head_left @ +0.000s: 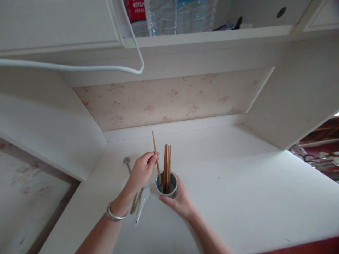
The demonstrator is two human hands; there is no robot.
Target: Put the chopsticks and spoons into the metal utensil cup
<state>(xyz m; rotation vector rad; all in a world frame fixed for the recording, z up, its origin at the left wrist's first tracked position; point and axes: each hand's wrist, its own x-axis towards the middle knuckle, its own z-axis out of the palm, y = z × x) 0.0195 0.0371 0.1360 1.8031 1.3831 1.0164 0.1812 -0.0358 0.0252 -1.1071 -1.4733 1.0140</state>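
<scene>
My left hand (pixel 142 170) pinches one wooden chopstick (pixel 155 150) upright, its lower end inside a small metal cup (pixel 166 187). Several more chopsticks (pixel 167 165) stand in that cup. My right hand (pixel 180 203) wraps around the cup's near side and holds it on the white desk (pixel 238 190). A silver bangle (pixel 114 213) sits on my left wrist.
A white ceramic spoon (pixel 141 204) and another chopstick (pixel 134 201) lie on the desk under my left wrist. A metal spoon (pixel 126 161) lies farther back. Overhead a shelf holds water bottles (pixel 180 16); a white cable (pixel 79 67) hangs across. Flowered wallpaper (pixel 169 100) backs the desk.
</scene>
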